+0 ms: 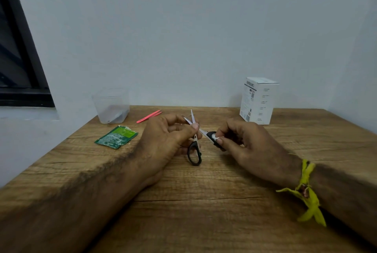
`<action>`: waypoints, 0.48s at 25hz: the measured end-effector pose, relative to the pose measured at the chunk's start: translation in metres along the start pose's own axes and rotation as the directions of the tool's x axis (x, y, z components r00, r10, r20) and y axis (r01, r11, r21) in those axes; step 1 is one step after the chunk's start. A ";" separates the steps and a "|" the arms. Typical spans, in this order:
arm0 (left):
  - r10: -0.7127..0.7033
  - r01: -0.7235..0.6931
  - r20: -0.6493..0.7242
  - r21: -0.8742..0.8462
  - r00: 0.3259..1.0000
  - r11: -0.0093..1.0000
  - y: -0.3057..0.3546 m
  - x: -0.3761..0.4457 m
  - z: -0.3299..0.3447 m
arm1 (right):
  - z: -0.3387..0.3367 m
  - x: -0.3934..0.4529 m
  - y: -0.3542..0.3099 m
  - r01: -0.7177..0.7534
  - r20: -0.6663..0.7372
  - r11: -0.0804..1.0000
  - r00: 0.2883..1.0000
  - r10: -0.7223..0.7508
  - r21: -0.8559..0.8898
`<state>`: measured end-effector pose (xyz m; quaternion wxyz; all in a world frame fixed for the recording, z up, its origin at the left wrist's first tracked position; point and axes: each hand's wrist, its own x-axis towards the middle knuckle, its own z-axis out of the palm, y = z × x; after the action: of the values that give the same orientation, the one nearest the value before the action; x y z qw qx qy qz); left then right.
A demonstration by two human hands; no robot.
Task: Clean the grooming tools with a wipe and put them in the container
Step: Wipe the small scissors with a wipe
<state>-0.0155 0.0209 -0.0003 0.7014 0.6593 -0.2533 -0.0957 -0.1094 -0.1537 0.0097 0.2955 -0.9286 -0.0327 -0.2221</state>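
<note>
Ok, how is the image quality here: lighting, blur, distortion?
Head view: dim, flat light with soft shadows under the hands; table edges splay from wide-angle distortion; overall soft, so print on the box is unreadable; scissors stay recognisable; the clear container is faint against the wall; no glare.

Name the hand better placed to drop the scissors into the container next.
Left, probably. The left hand already pinches the scissors near the blades, and the container stands on its side of the table. The right hand grips one handle and would have to cross over.
</note>
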 end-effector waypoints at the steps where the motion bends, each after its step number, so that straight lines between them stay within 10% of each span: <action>1: -0.010 0.010 -0.005 -0.006 1.000 1.000 0.000 0.000 0.000 | 0.000 0.000 0.001 -0.004 -0.003 1.000 1.000 0.004 0.008; 12: -0.063 0.066 0.048 -0.069 0.997 0.995 -0.001 -0.001 0.001 | 0.007 -0.005 -0.005 0.121 -0.440 0.992 0.893 -0.098 0.023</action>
<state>-0.0162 0.0207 -0.0015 0.7147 0.6397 -0.2445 -0.1423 -0.1124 -0.1456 0.0049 0.3054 -0.8439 -0.0231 -0.4406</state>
